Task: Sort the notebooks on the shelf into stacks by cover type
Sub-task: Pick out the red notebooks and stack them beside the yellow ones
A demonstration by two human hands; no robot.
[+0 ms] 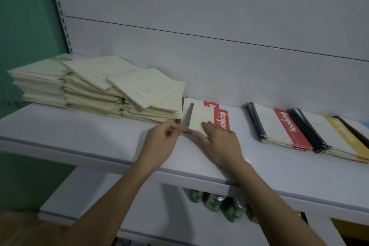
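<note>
head view: white shelf (79,130) holds notebook stacks (95,88), grey back panel (199,6).

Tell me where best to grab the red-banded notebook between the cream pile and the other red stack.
Take the red-banded notebook by its dark spine edge, from the left: that edge is already lifted where the left hand pinches it, while the right hand rests flat on the cover.

A pale grey panelled back wall (199,16) rises beyond the hands; a teal-green wall (22,16) stands left of them. Below the hands, a lower white shelf (159,215) holds what may be green patterned cans (213,202). Dim light.
</note>
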